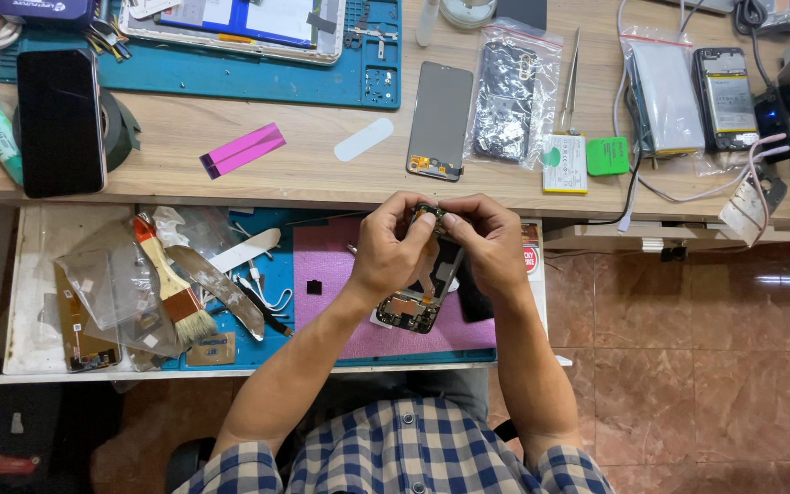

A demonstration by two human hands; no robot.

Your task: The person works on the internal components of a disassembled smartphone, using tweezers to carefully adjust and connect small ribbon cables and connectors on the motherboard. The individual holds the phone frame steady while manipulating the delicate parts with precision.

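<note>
Checked sleeves (395, 457), both hands (393, 249) pinching a glossy, flat opened phone (418, 306).

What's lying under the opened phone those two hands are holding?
Beneath the opened phone lies a purple mat with a small black part on it. The hands and phone hide whatever sits directly below.

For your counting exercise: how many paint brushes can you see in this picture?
1: a paint brush lies in the open drawer, left of both hands. Clutter there may hide others.

Just beyond your hands lies a dark screen panel (441, 119); right of it a clear bag (514, 96), a green-white label (564, 165).
</note>
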